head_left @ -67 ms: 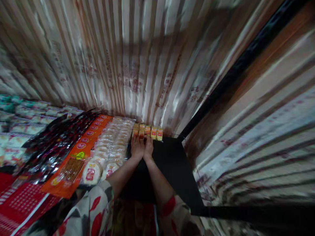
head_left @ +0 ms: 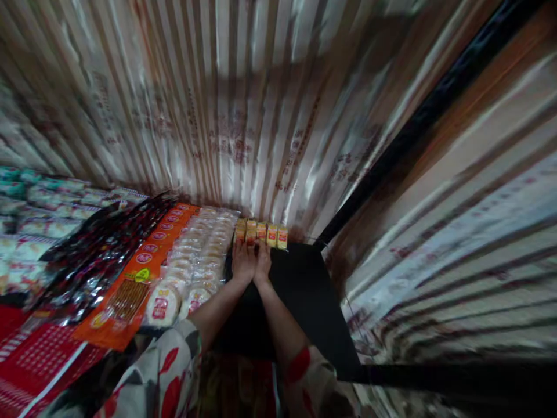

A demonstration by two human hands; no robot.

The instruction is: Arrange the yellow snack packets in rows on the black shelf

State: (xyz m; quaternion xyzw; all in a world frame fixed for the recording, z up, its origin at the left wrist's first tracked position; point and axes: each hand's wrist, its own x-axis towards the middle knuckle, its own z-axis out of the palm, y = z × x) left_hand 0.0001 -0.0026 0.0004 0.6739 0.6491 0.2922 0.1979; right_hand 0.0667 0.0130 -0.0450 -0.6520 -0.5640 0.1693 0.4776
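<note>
My left hand [head_left: 242, 265] and right hand [head_left: 263, 265] meet at the small yellow packs [head_left: 272, 235], whether grasping I cannot tell, and an uneven push could tip their row.

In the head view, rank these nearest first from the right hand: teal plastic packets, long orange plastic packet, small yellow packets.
1. Small yellow packets, just ahead of the right hand.
2. Long orange plastic packet, leftward.
3. Teal plastic packets, far left.

Head-worn camera — looking forward and down past both hands [head_left: 243, 266].
</note>
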